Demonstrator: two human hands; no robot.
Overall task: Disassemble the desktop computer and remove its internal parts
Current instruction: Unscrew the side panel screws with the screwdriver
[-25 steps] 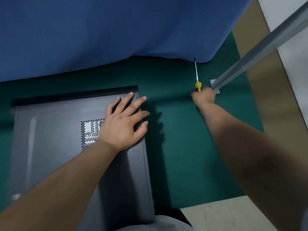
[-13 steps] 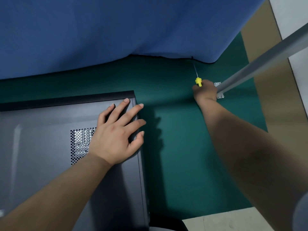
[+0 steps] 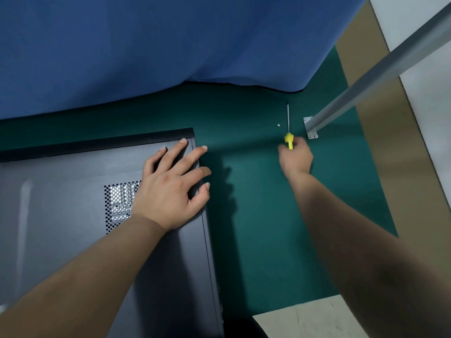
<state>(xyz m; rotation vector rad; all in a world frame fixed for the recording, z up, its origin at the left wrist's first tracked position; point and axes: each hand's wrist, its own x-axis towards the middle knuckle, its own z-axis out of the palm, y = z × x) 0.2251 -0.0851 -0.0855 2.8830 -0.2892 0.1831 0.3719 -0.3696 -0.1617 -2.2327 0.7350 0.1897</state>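
I read this as a workshop or repair bench rather than a home. A green mat (image 3: 280,228) covers the bench, a blue curtain (image 3: 158,45) hangs along its far edge, and a bare aluminium post (image 3: 380,71) is bracketed (image 3: 310,128) to the far right corner. A loose screw (image 3: 278,125) lies near it.

Two bare forearms, no sleeves in view as far as the frame edges. Left hand (image 3: 170,189): no rings, watch or glove; short, plain fingernails. Right hand (image 3: 296,158): likewise ungloved, wrist bare.
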